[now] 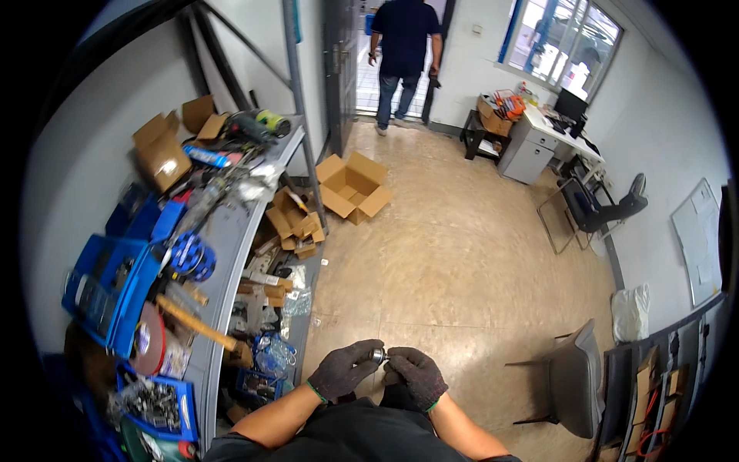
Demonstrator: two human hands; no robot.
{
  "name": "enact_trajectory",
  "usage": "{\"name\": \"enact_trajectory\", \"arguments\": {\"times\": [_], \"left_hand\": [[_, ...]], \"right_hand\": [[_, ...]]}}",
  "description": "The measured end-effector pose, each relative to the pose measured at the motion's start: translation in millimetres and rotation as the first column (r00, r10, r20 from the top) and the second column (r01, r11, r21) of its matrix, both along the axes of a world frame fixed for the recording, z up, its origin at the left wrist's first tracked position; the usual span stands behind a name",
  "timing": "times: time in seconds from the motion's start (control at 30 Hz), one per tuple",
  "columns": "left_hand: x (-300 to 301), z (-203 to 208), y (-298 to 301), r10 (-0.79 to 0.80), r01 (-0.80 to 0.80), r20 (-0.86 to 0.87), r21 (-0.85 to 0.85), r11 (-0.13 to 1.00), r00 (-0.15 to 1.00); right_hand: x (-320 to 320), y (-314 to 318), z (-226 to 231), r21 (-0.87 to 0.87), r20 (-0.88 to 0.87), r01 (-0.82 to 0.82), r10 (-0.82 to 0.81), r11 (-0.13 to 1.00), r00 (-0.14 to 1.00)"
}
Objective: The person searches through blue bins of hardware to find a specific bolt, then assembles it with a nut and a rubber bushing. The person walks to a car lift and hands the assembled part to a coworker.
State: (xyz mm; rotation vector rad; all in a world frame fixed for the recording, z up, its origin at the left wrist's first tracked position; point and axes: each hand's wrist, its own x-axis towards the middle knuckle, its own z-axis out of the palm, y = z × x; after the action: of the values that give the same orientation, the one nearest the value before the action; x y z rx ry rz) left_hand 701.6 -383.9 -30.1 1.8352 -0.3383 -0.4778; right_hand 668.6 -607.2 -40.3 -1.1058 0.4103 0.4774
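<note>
Both my hands wear dark knit gloves with green cuffs, held close together in front of my body. My left hand (344, 371) grips a small round silver metal part (377, 355) between thumb and fingers. From the other side, my right hand (418, 377) pinches at the thin end of the same part. Its exact kind is too small to make out. The shelf's lower level with bagged parts lies left of my left hand.
A grey workbench (235, 266) on the left carries tools, blue bins and a wooden-handled tool (196, 322). An open cardboard box (354, 187) sits on the floor ahead. Grey chairs (573, 377) stand at right. A person (406, 54) walks through the far doorway.
</note>
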Motion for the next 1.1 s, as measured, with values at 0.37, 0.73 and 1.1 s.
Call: {"name": "enact_trajectory", "arguments": {"times": [0.37, 0.73, 1.1], "left_hand": [[253.3, 10.0, -145.3, 0.011, -0.003, -0.061, 0.131, 0.991, 0.998], [546.5, -15.5, -258.9, 0.057, -0.057, 0.025, -0.025, 0.998, 0.998], [960.6, 22.7, -329.7, -0.062, 0.064, 0.091, -0.017, 0.998, 0.994]], "right_hand": [[258.8, -149.3, -10.9, -0.081, 0.136, -0.050, 0.061, 0.995, 0.989], [564.7, -271.7, -3.6, -0.195, 0.080, -0.266, 0.285, 0.944, 0.955], [942.9, -322.6, 18.9, -0.147, 0.163, 0.049, -0.025, 0.988, 0.986]]}}
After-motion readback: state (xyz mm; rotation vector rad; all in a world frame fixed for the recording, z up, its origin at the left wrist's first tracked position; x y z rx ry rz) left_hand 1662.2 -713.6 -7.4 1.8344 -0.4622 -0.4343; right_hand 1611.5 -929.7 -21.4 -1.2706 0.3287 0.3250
